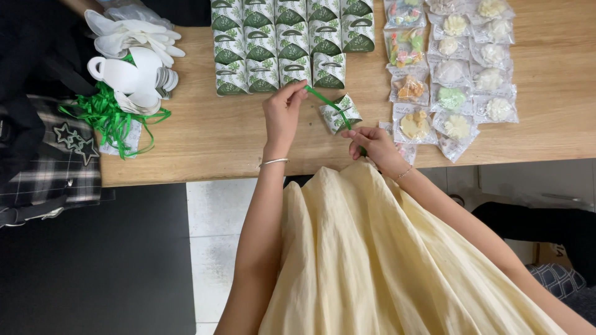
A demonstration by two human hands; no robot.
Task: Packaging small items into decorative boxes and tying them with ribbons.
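**Green ribbon pulled taut over small gift box**

While both hands work at the near edge of a wooden surface [546, 93], a green ribbon [323, 99] runs tight btwn them, crossing a small green-and-white patterned box [338, 115] that lies tilted on the wood. Left hand [282, 115] pinches the ribbon's upper end w/ fingertips closed on it; right hand [372, 144] is clenched round the lower end, just beside the box. Behind the box, rows of matching boxes [285, 40] stand packed together. To the right, clear packets of sweets [453, 68] lie in columns. At far left sit a loose heap of green ribbon [108, 118], white cup-shaped paper cutouts [133, 77] and white gloves [133, 34]. A cream skirt [385, 260] fills the foreground; a bracelet shows on each wrist.
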